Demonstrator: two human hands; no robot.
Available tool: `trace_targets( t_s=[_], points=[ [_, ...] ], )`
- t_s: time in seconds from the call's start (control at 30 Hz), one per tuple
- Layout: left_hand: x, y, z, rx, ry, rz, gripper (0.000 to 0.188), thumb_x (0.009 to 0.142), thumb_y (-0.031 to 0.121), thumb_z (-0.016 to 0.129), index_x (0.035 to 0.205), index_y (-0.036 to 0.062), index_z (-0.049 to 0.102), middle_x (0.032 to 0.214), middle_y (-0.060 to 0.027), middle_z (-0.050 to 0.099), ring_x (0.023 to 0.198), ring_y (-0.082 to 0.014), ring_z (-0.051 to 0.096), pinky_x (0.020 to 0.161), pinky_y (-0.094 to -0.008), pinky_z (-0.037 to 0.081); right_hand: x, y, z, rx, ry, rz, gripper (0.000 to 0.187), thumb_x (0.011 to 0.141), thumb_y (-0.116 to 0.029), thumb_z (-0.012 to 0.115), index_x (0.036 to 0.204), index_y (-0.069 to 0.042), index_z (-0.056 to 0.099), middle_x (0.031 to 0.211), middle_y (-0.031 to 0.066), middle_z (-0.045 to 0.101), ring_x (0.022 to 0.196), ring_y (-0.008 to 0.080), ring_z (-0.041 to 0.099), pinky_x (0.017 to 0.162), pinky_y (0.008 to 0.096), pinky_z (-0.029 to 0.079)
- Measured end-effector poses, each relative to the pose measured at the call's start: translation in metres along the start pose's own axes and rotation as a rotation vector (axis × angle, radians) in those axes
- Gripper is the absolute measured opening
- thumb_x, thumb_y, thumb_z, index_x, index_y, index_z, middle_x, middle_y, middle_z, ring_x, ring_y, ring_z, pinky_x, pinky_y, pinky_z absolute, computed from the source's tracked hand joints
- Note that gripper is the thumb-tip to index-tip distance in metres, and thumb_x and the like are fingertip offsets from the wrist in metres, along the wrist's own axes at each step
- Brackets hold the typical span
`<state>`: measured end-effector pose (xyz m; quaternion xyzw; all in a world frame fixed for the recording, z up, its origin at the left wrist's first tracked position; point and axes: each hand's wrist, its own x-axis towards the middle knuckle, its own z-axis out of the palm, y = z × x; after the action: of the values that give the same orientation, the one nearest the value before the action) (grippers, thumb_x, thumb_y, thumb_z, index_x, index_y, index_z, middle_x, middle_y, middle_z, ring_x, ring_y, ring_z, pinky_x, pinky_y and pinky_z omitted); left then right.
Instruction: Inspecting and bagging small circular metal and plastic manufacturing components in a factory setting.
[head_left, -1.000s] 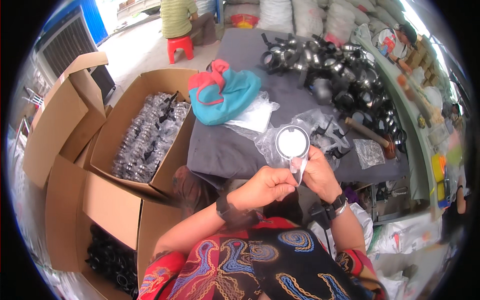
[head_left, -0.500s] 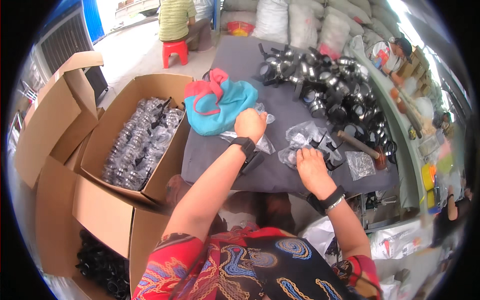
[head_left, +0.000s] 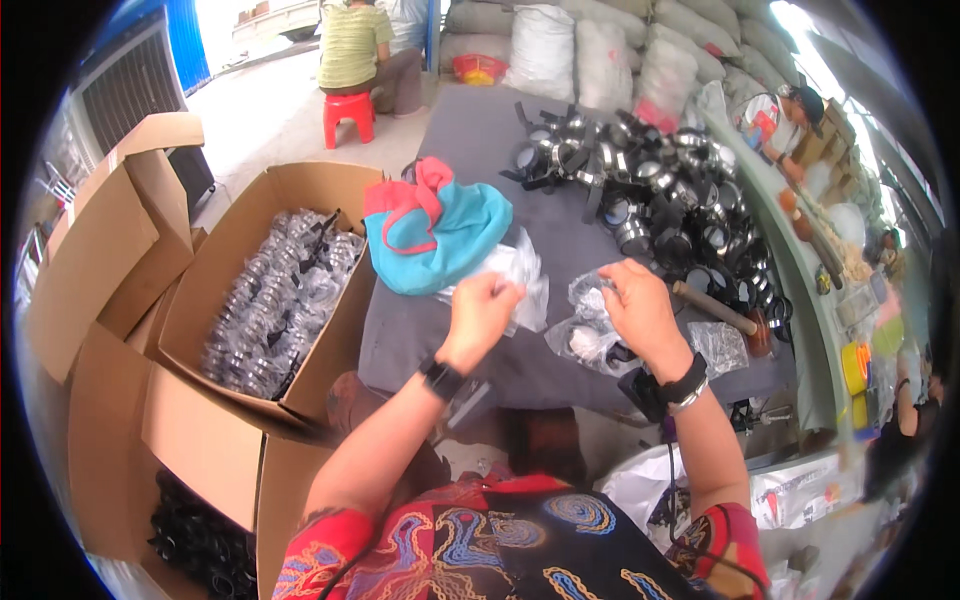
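Open brown carton (head_left: pixel 250 290) left of grey table (head_left: pixel 470 150)

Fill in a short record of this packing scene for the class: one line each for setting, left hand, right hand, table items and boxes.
Setting: grey table outdoors, open cardboard boxes to the person's left
Left hand: pinching a clear plastic bag beside a teal and pink cloth bag
Right hand: on a bagged item at the table's near edge
Table items: heap of black and metal round parts, wooden-handled tool
Boxes: open box filled with bagged pieces
Others: a person seated on a red stool
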<state>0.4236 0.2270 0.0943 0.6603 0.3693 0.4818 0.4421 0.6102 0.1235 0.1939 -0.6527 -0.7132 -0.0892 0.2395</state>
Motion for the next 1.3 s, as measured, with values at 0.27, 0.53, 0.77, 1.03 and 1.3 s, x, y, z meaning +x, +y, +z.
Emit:
trace_targets(
  t_s=[0.27,0.53,0.77,1.03,1.3],
  points=[
    [-0.057,-0.016,-0.041,-0.06,-0.215,0.047,0.012,0.075,0.006,0.066,0.066,0.0015,0.059,0.059,-0.0032,0.057,0.059,-0.0053,0.052,0.053,-0.0251,0.042,0.146,0.026,0.058,0.293,-0.119,0.197,0.02,0.072,-0.009,0.063,0.088,0.002,0.066,0.085,0.0203,0.066,0.085,0.031,0.065,0.077,0.0364,0.051],
    [-0.054,-0.01,-0.046,0.036,-0.283,0.124,0.016,0.076,0.011,0.066,0.067,0.0019,0.056,0.062,-0.0112,0.055,0.053,-0.0267,0.055,0.049,-0.0327,0.043,0.29,0.062,0.169,-0.063,-0.167,0.147,0.02,0.073,-0.007,0.057,0.087,0.0,0.069,0.092,0.0234,0.065,0.09,0.0373,0.062,0.08,0.041,0.05],
    [-0.05,-0.015,-0.051,0.046,-0.251,0.166,0.016,0.073,0.01,0.066,0.064,0.0042,0.054,0.063,-0.0109,0.056,0.054,-0.0309,0.055,0.048,-0.0356,0.043,0.321,0.062,0.222,-0.468,-0.383,0.37,0.021,0.076,-0.014,0.062,0.093,-0.005,0.071,0.101,0.018,0.066,0.096,0.0327,0.064,0.081,0.0387,0.051],
    [-0.048,-0.014,-0.047,0.045,-0.243,0.228,0.017,0.074,0.014,0.063,0.065,0.0027,0.052,0.064,-0.0135,0.053,0.056,-0.0349,0.054,0.049,-0.0395,0.043,0.302,0.079,0.185,-0.392,-0.471,0.006,0.019,0.069,-0.016,0.069,0.085,-0.005,0.07,0.087,0.0172,0.067,0.085,0.0342,0.065,0.078,0.0399,0.051],
    [-0.051,-0.016,-0.037,-0.034,-0.203,0.146,0.016,0.076,0.011,0.062,0.066,0.0009,0.054,0.06,-0.0149,0.052,0.051,-0.0288,0.051,0.048,-0.0365,0.04,0.185,0.01,0.037,0.463,-0.272,0.007,0.021,0.072,-0.015,0.07,0.086,0.0,0.067,0.078,0.0105,0.063,0.066,0.0201,0.062,0.063,0.0294,0.049]
  ],
)
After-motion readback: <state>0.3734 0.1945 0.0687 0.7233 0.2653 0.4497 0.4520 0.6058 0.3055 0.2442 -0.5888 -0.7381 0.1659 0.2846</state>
